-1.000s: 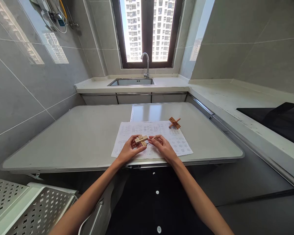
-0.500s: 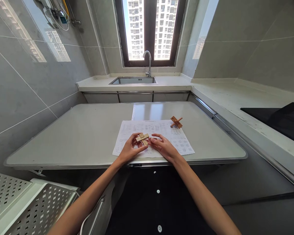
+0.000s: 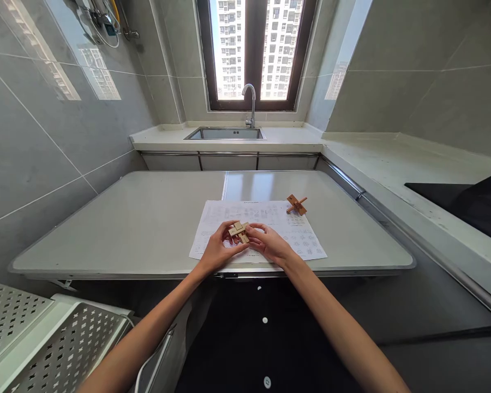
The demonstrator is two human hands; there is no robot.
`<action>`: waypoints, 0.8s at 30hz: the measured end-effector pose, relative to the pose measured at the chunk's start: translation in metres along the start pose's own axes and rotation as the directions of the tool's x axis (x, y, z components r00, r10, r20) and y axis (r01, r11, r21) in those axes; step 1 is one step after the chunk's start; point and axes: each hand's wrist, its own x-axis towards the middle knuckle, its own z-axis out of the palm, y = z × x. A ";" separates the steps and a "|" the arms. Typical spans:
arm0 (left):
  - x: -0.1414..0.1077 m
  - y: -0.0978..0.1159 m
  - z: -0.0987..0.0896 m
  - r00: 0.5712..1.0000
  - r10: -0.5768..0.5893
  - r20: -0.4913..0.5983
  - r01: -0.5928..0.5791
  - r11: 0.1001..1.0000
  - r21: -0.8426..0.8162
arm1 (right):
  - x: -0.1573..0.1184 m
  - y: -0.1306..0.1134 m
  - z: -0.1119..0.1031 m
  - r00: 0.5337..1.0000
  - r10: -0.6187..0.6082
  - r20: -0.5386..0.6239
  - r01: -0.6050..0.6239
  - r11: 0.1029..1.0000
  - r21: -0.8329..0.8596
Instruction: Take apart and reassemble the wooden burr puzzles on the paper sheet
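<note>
Between my hands is a wooden burr puzzle (image 3: 238, 229) of pale interlocking bars, held just above a printed sheet (image 3: 265, 210). My left hand (image 3: 219, 248) grips it from the left, fingers behind and thumb in front. On its right side, the fingers of my right hand (image 3: 270, 244) are closed on the same puzzle. Some of the puzzle's far side is hidden by my fingers. A darker brown wooden puzzle (image 3: 297, 204) of crossed pieces rests at the sheet's upper right corner.
The sheet lies on a white table (image 3: 106, 229). Beyond stand a counter with a sink (image 3: 225, 134) and a faucet (image 3: 252, 106). A black bag (image 3: 462, 199) sits on the right counter. A perforated white chair (image 3: 65, 344) is at lower left.
My right hand has moved slightly left and its fingers have closed onto the puzzle's right side. My left hand keeps its hold. The whole view has shifted a little.
</note>
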 end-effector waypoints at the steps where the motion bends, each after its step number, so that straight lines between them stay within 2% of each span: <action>1: 0.000 0.000 0.000 1.000 -0.001 0.001 0.001 1.000 0.012 | -0.001 0.000 0.001 1.000 -0.008 -0.004 0.008 1.000 -0.029; 5: -0.001 0.000 -0.001 1.000 -0.016 0.026 0.014 0.997 0.075 | -0.005 -0.004 0.004 1.000 -0.022 0.020 0.025 0.989 -0.145; 10: -0.001 0.002 -0.002 1.000 0.028 0.013 -0.030 0.990 0.135 | -0.010 -0.008 0.005 0.994 0.004 0.106 0.022 0.968 -0.250; 13: -0.001 0.002 -0.002 0.999 -0.014 0.032 0.011 0.995 0.102 | -0.012 -0.008 0.005 0.992 -0.018 0.125 0.054 0.956 -0.290; 16: -0.001 0.002 -0.002 0.998 -0.043 0.042 0.043 0.999 -0.006 | -0.012 -0.008 0.003 0.979 -0.086 0.183 0.141 0.941 -0.309; 18: -0.001 0.003 -0.002 0.998 -0.051 0.042 0.053 0.997 -0.060 | -0.011 -0.007 0.001 0.968 -0.148 0.204 0.218 0.901 -0.376; 20: -0.001 0.003 -0.002 0.997 -0.061 0.044 0.064 0.996 -0.064 | -0.009 -0.006 -0.002 0.959 -0.219 0.179 0.280 0.821 -0.498; 22: -0.002 0.003 -0.002 0.996 -0.072 0.048 0.074 0.996 -0.043 | -0.008 -0.004 -0.004 0.952 -0.269 0.145 0.303 0.756 -0.580; 24: -0.003 0.003 -0.002 0.996 -0.080 0.047 0.081 0.996 -0.025 | -0.006 -0.002 -0.005 0.954 -0.271 0.128 0.293 0.749 -0.594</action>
